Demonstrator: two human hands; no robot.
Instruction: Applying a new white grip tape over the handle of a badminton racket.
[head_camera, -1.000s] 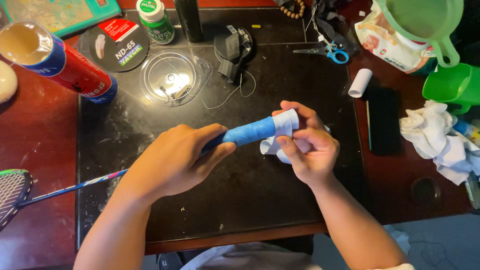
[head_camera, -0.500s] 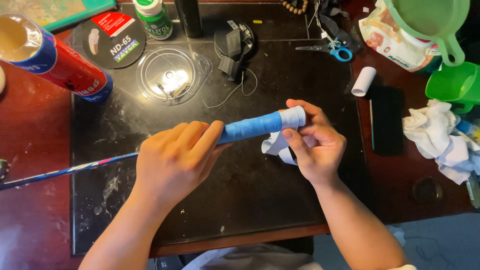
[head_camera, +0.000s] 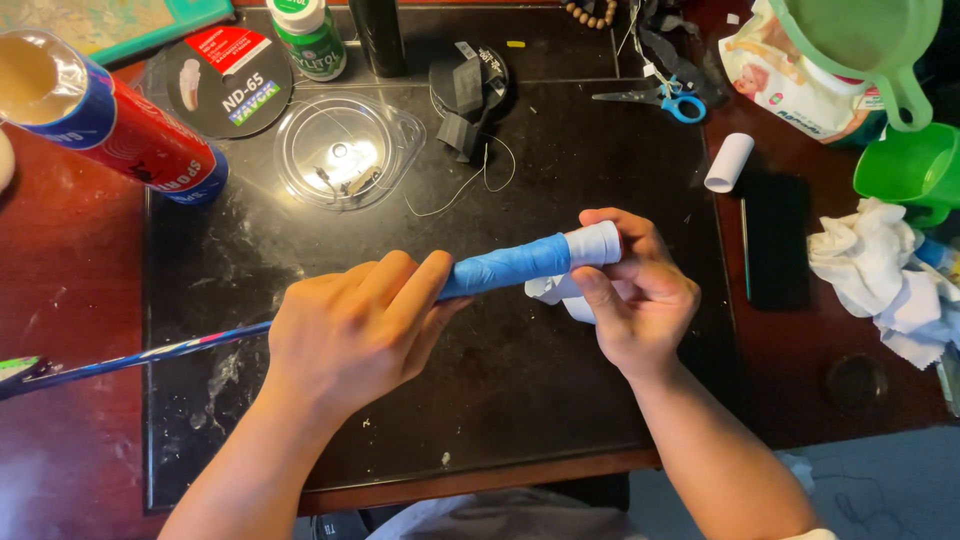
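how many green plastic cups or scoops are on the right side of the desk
2: a pale green scoop at the top right corner, resting over a printed packet, and a brighter green cup just below it at the right edge. Others may lie out of frame.

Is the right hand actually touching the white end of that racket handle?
Touching. The head view shows the right hand with fingers wrapped against the racket handle at its white end.

Racket handle (head_camera: 510, 266): blue wrap, white butt end (loose white tape (head_camera: 556, 292) hanging), near-level above dark desk mat.
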